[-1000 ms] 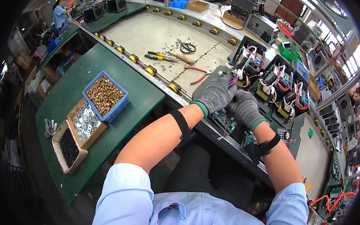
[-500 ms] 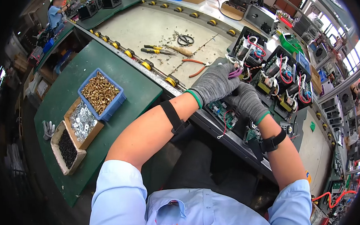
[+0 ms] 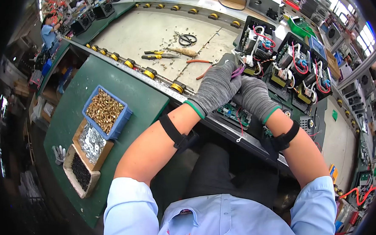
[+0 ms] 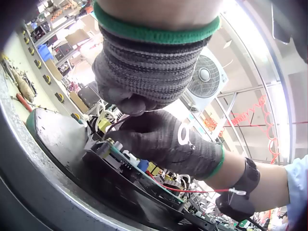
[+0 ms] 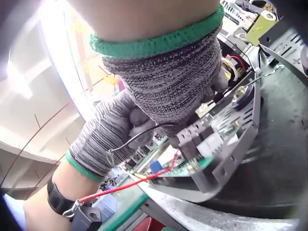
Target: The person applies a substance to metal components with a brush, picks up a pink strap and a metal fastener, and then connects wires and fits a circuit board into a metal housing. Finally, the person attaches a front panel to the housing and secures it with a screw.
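Note:
Both hands wear grey knitted gloves with green cuffs and work close together over an electronics unit. My left hand (image 3: 216,88) has curled fingers gripping purple wires (image 3: 238,72), their tips partly hidden. Beside it, my right hand (image 3: 256,97) is bent down, with fingertips at a thin black wire (image 5: 140,136) in the right wrist view. That wire's far end hangs near the left hand (image 5: 108,130). Beneath the hands lies a green circuit board (image 3: 232,114) in a black metal housing. A red wire (image 3: 239,120) with a ring terminal hangs over its front edge.
Several open units with heatsinks (image 3: 258,40) stand behind and right of the hands. Pliers (image 3: 161,56) and orange-handled pliers (image 3: 199,61) lie on the pale bench. At left are a blue bin of brass parts (image 3: 104,110), a box of washers (image 3: 91,142) and a tray of black screws (image 3: 80,171).
The head view has shifted, so bench and bins sit differently in it. Both hands stay together at the same unit, the left with the purple wires; their pose has changed only slightly.

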`<move>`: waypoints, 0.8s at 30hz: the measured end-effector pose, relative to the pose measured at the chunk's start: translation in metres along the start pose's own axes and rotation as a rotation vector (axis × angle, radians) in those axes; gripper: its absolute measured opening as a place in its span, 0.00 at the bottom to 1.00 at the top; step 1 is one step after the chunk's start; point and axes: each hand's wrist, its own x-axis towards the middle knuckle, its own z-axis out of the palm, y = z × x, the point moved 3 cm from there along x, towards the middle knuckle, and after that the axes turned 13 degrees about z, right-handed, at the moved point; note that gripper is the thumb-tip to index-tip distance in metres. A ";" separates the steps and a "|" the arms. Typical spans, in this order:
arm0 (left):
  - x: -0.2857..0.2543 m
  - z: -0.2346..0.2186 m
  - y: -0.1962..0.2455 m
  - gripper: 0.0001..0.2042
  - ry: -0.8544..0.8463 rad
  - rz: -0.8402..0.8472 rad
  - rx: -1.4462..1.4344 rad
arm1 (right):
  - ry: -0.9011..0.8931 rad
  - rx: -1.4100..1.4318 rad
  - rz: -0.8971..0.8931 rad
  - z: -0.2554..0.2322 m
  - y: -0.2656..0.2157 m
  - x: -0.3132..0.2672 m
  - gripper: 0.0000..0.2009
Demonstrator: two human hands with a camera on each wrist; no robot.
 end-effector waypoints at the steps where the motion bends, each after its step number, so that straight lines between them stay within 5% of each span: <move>1: 0.000 0.003 0.001 0.18 0.008 0.021 0.017 | 0.036 -0.086 0.070 -0.002 -0.002 -0.003 0.20; 3: 0.003 0.003 0.007 0.18 0.005 0.059 0.038 | 0.060 -0.038 0.064 0.001 0.006 -0.001 0.20; 5: 0.003 0.000 0.012 0.18 -0.042 -0.008 -0.018 | -0.054 0.398 -0.042 0.007 0.023 -0.002 0.23; 9: 0.006 0.004 0.017 0.18 -0.082 -0.067 0.044 | -0.031 0.125 -0.011 -0.001 0.019 -0.006 0.19; 15: 0.007 0.007 0.030 0.17 -0.106 -0.037 0.153 | 0.009 0.264 -0.075 0.009 0.028 -0.004 0.20; 19: 0.006 0.008 0.026 0.19 -0.004 -0.181 0.076 | 0.096 0.099 0.008 0.012 0.020 -0.005 0.23; 21: 0.005 0.006 0.029 0.20 0.093 -0.110 0.058 | 0.051 0.121 0.006 0.002 0.023 -0.012 0.22; 24: 0.009 -0.017 0.037 0.20 0.174 -0.297 -0.433 | 0.101 0.227 -0.003 -0.040 0.042 -0.045 0.19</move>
